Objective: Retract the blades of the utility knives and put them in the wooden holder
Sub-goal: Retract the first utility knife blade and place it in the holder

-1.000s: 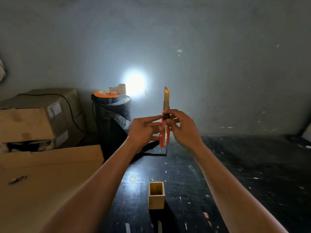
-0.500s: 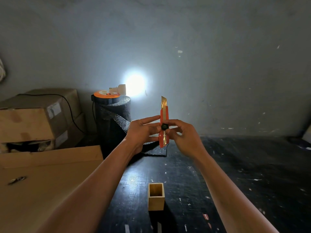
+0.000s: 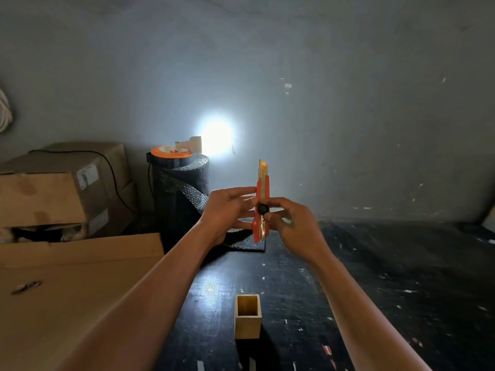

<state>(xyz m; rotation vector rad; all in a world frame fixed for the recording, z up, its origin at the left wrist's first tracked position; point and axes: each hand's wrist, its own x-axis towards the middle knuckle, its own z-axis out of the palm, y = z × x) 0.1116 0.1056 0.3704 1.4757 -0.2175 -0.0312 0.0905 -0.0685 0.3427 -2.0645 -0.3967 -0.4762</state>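
Observation:
An orange utility knife (image 3: 261,210) stands upright in the air between both hands, with only a short tip of blade (image 3: 262,165) showing above its metal sleeve. My left hand (image 3: 227,212) grips the knife body from the left. My right hand (image 3: 292,226) holds it from the right, thumb on the black slider knob (image 3: 263,209). A square wooden holder (image 3: 247,319) stands open and empty on the dark table (image 3: 375,290), below and in front of the hands.
A large flat cardboard sheet (image 3: 67,290) covers the table's left part. Cardboard boxes (image 3: 61,188) are stacked at the back left. A black roll of bubble wrap (image 3: 184,194) with an orange reel and a lamp on top stands behind the hands by the wall.
The blade has slid down into the knife body, from long to a short tip. The black knob and my right thumb moved down the handle.

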